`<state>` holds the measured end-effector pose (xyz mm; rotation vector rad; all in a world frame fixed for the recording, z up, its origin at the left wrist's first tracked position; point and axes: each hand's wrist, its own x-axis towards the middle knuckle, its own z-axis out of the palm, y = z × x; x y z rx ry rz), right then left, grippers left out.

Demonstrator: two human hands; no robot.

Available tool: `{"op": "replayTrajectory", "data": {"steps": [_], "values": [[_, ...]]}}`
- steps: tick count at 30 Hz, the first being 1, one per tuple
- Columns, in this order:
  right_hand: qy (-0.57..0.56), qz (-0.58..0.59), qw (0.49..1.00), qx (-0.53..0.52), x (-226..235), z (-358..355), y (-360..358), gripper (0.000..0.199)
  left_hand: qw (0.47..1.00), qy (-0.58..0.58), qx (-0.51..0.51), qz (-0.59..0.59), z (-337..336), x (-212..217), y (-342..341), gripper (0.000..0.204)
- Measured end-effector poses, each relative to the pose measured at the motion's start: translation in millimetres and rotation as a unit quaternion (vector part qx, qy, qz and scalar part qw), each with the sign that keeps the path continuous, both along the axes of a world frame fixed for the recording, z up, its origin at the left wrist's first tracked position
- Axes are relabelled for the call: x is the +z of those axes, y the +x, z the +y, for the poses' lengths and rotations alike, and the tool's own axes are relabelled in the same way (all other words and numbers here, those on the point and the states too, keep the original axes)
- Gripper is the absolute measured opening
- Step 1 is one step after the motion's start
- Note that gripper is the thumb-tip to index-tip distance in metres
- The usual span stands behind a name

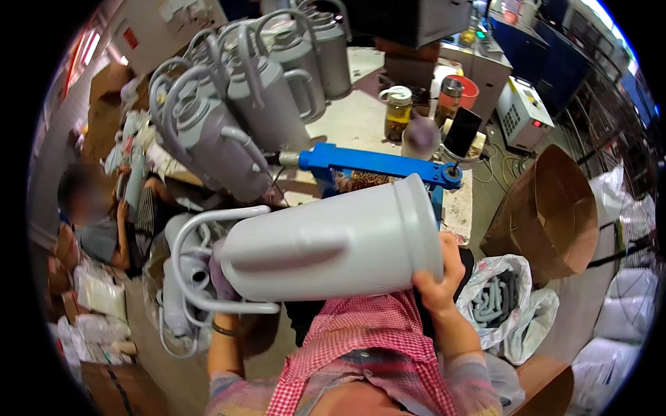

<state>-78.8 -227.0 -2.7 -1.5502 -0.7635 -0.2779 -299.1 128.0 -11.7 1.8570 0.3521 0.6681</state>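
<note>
A large grey plastic jug (326,243) lies on its side across my lap, its neck to the left and its wide base to the right. A side handle bulges along its body, and a looped carrying handle (184,260) arches around the neck end. My right hand (444,274) grips the base rim, thumb on the near side. My left hand (220,276), in a purplish glove, is at the neck inside the loop and supports that end; most of its fingers are hidden behind the jug. Just beyond the jug is a blue metal clamp-like fixture (374,165) on the white table.
Several similar grey jugs (215,135) stand on the white table (347,125). Drink jars (398,114) and a phone (463,132) are at its right. Bags of grey handles (496,301) and jugs (184,277) flank me. A carton (544,215) stands right; another person (100,222) sits left.
</note>
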Motion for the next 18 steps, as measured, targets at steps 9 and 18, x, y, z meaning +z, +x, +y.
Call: {"op": "replayTrajectory", "data": {"steps": [9,18], "values": [[0.017,0.255,0.961,0.105,-39.9,38.5,19.7,0.058,0.993,0.060,0.095,-0.042,12.7,32.7,-27.3,0.022],[0.057,-0.029,0.971,0.232,-54.9,73.5,-12.2,0.048,0.958,0.127,0.257,-0.019,38.2,82.9,-80.2,0.020]]}}
